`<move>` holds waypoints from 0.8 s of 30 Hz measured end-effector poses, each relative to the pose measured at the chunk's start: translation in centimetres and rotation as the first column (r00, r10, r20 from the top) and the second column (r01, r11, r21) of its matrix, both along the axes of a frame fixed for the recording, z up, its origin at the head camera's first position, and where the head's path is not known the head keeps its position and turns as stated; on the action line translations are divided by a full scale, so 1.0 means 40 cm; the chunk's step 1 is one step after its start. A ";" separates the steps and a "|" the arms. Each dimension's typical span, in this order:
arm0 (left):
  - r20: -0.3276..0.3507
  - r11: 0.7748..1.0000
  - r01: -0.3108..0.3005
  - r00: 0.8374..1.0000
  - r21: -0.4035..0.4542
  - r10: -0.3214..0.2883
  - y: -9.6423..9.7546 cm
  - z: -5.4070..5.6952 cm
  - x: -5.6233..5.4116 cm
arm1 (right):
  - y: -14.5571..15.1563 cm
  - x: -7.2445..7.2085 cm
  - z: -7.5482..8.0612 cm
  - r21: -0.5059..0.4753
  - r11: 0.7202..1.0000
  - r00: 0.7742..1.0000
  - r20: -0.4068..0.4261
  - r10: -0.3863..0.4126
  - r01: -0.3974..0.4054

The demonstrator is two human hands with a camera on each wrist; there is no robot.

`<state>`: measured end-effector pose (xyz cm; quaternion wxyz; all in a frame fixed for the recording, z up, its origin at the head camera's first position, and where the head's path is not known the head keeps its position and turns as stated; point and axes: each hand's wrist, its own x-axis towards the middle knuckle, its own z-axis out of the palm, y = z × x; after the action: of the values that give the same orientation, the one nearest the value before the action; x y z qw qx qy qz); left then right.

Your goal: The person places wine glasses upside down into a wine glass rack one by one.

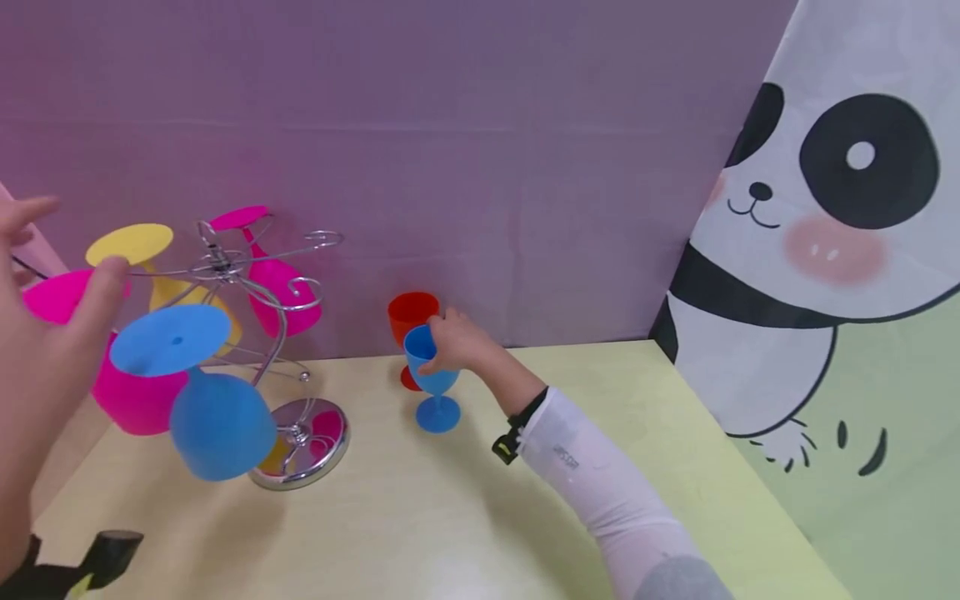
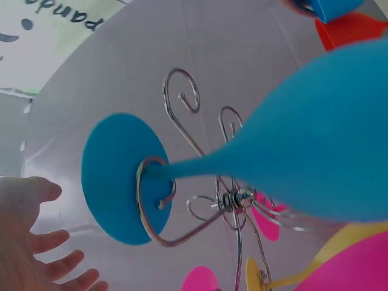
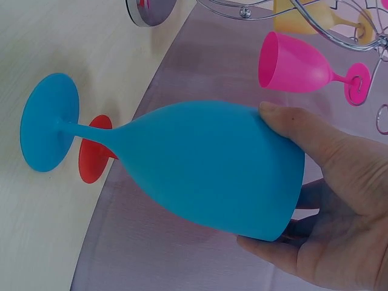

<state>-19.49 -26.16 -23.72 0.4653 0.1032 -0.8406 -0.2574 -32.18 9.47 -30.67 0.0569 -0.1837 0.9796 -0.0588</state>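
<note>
One blue goblet (image 3: 212,167), upright, in the right hand (image 1: 459,340): gripped from above at the rim, thumb to one side of the bowl, curled fingers to the other. Stem and foot below the hand; whether the foot bears on the table (image 1: 720,500) cannot be told.

One red goblet (image 1: 408,312), upright, behind the held piece and just left of the right hand; partly hidden, so contact between the two cannot be told.

One left hand (image 1: 37,358), holding nothing: fingers apart and slightly bent, thumb well clear of them, held above the table.

One chrome wire rack (image 1: 221,265) with curled hooks and a round mirrored base (image 1: 322,454), standing between the two hands.

Four further goblets, hung by the foot with bowls downward: one hanging blue goblet (image 1: 221,425), near the left hand, its foot seated in a hook; one near magenta goblet (image 1: 142,400), partly behind the left hand; one yellow goblet (image 1: 135,242), beyond the left hand; one far magenta goblet (image 1: 281,296), on the rack's far side, left of the right hand.

One white sleeve (image 1: 592,467), on the arm behind the right hand. One lilac cloth (image 1: 487,167), beyond both hands. One panda print (image 1: 817,254), well to the right of the right hand.
</note>
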 end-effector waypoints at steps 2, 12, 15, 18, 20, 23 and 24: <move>0.035 0.997 0.051 0.998 -0.056 -0.049 -0.075 -0.006 -0.076 | 0.000 -0.001 -0.003 -0.003 1.000 1.000 0.001 -0.002 0.002; 0.465 0.953 0.245 0.875 -0.180 -0.136 0.124 0.217 0.007 | -0.001 -0.003 -0.001 0.010 1.000 1.000 0.007 0.017 -0.017; 0.581 0.936 0.300 0.801 -0.182 -0.144 0.129 0.240 -0.027 | 0.001 -0.002 0.001 0.006 1.000 1.000 0.011 0.018 -0.018; 0.683 0.923 0.329 0.722 -0.198 -0.111 0.143 0.265 -0.063 | 0.007 -0.002 0.003 0.004 1.000 1.000 0.007 0.014 -0.014; 0.734 0.919 0.335 0.675 -0.208 -0.080 0.152 0.277 -0.085 | 0.012 -0.002 0.003 0.004 1.000 1.000 0.003 0.011 -0.011; 0.782 0.912 0.348 0.621 -0.218 -0.051 0.159 0.291 -0.108 | 0.015 -0.003 0.003 0.002 1.000 1.000 0.003 0.008 -0.008; 0.790 0.909 0.352 0.612 -0.224 -0.043 0.161 0.293 -0.115 | 0.016 -0.003 0.003 0.003 1.000 1.000 0.004 0.009 -0.009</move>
<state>-24.07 -19.73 -12.01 0.0409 0.0213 -0.9956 -0.0820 -32.29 10.13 -30.56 0.0596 -0.1878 0.9787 -0.0576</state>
